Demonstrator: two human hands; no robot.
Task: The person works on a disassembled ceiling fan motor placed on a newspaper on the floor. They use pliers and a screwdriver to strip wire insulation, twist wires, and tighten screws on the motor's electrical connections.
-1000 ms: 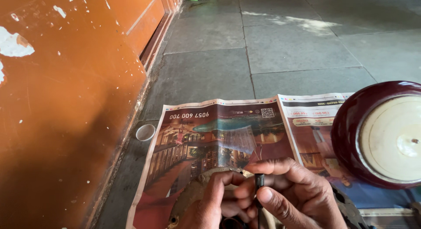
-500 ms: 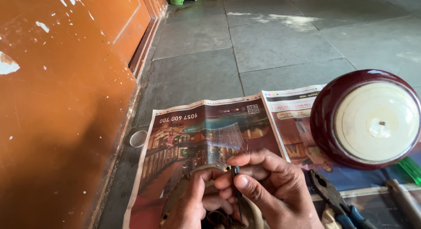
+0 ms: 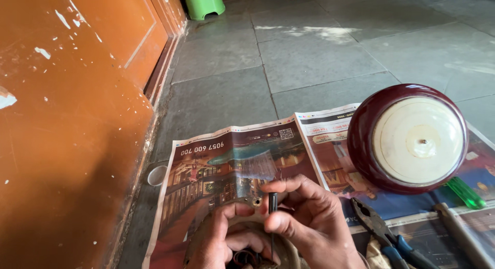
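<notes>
From the head camera, the right hand [image 3: 304, 222] pinches a thin black rod-like tool [image 3: 272, 203] upright between thumb and fingers, its tip down inside the round brownish metal housing [image 3: 242, 233]. The left hand [image 3: 221, 243] curls closed over the housing's rim, apparently steadying it on the spread newspaper [image 3: 232, 161]. Right of the fingers lie blue-handled pliers [image 3: 384, 238] and a glossy maroon dome cover [image 3: 407, 137].

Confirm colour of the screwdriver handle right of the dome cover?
Translucent green; the screwdriver handle pokes out beneath the maroon dome cover, clearest in the head view.

Right hand [image 3: 304, 217] pinches with thumb and forefinger; left hand [image 3: 221, 240] seems curled, gripping.
</notes>
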